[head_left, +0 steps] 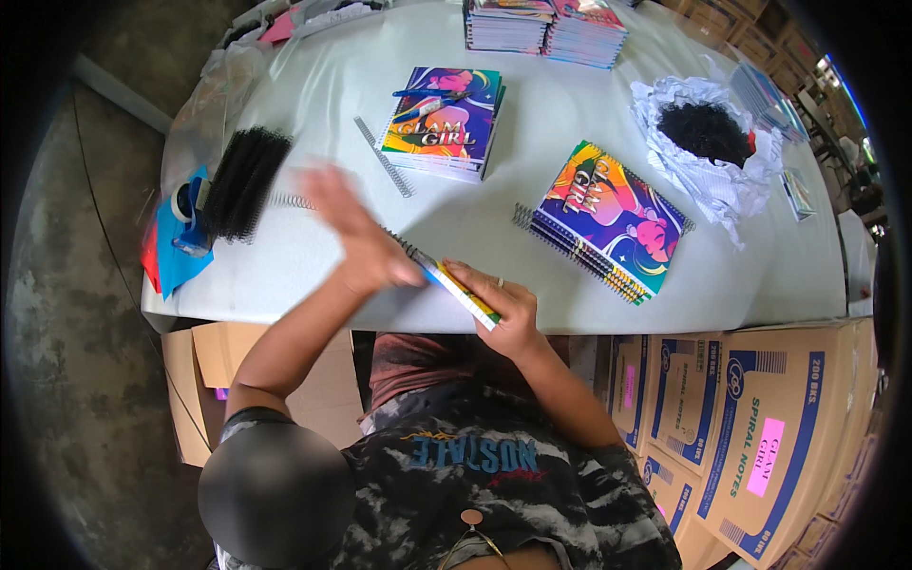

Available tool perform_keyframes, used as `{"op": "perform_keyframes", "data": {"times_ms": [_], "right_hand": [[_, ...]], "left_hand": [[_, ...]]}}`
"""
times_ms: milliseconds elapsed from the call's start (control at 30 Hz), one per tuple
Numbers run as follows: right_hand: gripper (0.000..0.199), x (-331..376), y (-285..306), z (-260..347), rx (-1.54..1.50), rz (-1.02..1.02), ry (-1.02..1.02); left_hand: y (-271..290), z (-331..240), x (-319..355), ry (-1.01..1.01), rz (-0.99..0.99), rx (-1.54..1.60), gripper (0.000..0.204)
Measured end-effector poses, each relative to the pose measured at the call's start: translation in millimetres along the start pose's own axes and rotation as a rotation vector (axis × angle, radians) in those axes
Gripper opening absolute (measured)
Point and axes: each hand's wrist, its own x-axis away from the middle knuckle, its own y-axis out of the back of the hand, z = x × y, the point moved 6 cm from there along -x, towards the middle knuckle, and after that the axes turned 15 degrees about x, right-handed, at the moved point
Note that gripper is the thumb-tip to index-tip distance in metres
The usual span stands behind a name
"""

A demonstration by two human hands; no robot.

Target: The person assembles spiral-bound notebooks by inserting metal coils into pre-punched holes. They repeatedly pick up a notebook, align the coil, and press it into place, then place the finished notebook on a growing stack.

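Observation:
My right hand (508, 309) grips a notebook (464, 294) edge-on near the table's front edge, thumb and fingers on its cover. A dark spiral coil (403, 242) runs along the notebook's far end. My left hand (356, 233) is stretched out beside that coil, its thumb near the notebook; the fingers are apart and smeared by motion. Whether the palm touches the coil is hard to see. Ahead lies a stack of notebooks (446, 128) with blue-handled pliers (432, 98) on top. A loose coil (383, 157) rests at its left side.
Spiral-bound notebooks (613, 218) are piled at the right. Beyond sits crumpled white paper (665, 142) holding a black tangle of coils (708, 131). Left are a bundle of black coils (249, 180) and a blue tape dispenser (193, 218). More notebook stacks (541, 33) stand far back; cartons (769, 427) flank me.

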Motion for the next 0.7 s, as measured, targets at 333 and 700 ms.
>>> {"op": "perform_keyframes", "data": {"times_ms": [333,700], "right_hand": [[0.041,-0.9,-2.6,-6.2,-0.024,0.003,0.032],[0.045,-5.6,-11.6,-15.0,-0.111,0.03,-0.043]], "left_hand": [[-8.8,-14.8,52.9,-0.001,0.276,0.275,0.097],[-10.1,-79.8,104.2,-0.456,0.855,0.253,0.09]]}}
